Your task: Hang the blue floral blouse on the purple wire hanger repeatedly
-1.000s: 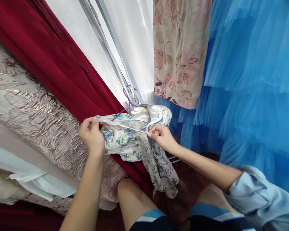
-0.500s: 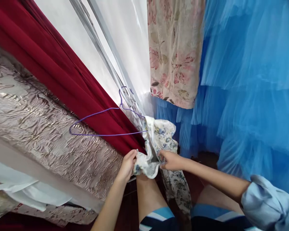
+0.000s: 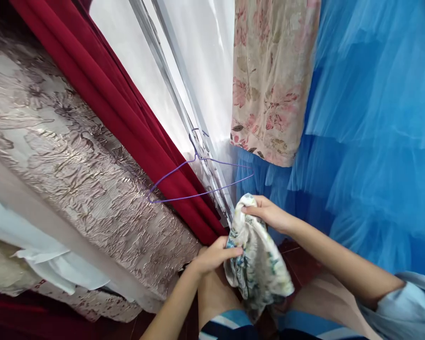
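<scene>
A white floral garment [image 3: 260, 264] with blue, green and yellow print is bunched between my two hands, above my knees. My left hand [image 3: 214, 257] grips its left edge, thumb laid over the cloth. Higher up, my right hand [image 3: 269, 212] pinches its top edge. The lower part of the garment hangs down between my legs. Just above the cloth, a bare purple wire hanger [image 3: 184, 197] hangs by its hook at the metal rail, apart from both hands.
Dark red cloth [image 3: 127, 127] and a shiny embossed fabric [image 3: 92, 179] hang on the left. White cloth [image 3: 212, 61] lies behind the metal frame [image 3: 170, 75]. A pink floral garment [image 3: 269, 94] and blue tiered tulle [image 3: 371, 132] hang on the right. Reddish floor [image 3: 301, 262] shows below.
The garment has come off the hanger's right end and is now gathered lower in my hands. My right hand has risen to its top edge. The hanger now hangs bare.
</scene>
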`<state>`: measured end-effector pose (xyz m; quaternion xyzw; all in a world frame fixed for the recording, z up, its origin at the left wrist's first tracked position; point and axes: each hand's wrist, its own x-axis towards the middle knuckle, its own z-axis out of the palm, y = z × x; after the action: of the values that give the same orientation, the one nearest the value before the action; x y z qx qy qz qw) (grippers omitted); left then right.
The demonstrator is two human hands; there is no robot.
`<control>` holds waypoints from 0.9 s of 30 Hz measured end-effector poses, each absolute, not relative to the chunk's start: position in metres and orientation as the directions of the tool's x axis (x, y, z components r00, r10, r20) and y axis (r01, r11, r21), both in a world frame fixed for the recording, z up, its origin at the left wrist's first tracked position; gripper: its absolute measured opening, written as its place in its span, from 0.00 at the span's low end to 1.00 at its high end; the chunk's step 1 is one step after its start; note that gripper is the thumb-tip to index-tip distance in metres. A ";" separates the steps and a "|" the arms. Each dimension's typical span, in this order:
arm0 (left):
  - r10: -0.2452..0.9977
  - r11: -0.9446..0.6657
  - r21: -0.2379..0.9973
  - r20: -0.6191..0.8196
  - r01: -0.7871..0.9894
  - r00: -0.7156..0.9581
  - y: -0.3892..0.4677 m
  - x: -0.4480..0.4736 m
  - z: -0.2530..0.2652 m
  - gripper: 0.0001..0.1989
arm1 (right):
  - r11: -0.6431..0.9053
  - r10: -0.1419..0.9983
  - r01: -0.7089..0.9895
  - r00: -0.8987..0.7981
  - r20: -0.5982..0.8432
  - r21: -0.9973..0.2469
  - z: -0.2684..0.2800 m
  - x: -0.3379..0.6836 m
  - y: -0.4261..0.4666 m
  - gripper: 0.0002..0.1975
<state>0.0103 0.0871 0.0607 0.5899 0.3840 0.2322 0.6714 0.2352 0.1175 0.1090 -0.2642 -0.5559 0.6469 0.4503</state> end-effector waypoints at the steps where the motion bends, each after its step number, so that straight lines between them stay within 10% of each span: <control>1: 0.765 0.242 0.958 -0.286 0.154 0.577 0.083 0.007 0.052 0.22 | 0.174 0.878 -0.225 -0.405 0.254 -0.959 0.115 0.242 0.122 0.11; 6: 0.912 -0.083 0.912 -0.094 0.402 0.400 0.079 -0.037 0.060 0.21 | 0.648 0.759 0.279 -0.159 0.632 -0.708 0.130 0.264 0.162 0.16; 12: 0.930 -0.369 0.404 0.160 0.837 0.332 0.091 -0.115 0.128 0.19 | 0.623 0.781 0.394 -0.268 0.564 -0.676 0.122 0.250 0.219 0.18; 19: 0.911 -0.299 -0.211 0.228 0.931 0.344 0.107 -0.168 0.179 0.07 | 0.547 0.835 0.566 -0.322 0.446 -0.617 0.115 0.229 0.225 0.21; 23: 0.902 -0.192 -0.194 0.352 0.962 0.250 0.127 -0.182 0.197 0.10 | 0.563 0.826 0.539 -0.345 0.446 -0.627 0.115 0.229 0.214 0.21; 27: 0.904 -0.307 0.286 0.387 0.908 0.184 0.154 -0.165 0.204 0.09 | 0.566 0.824 0.532 -0.392 0.410 -0.629 0.115 0.229 0.202 0.21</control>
<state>-0.1651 0.1538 0.2041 0.7693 0.5887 0.2482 -0.0040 0.2286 0.2020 0.1150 -0.4189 -0.8092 0.2033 0.3583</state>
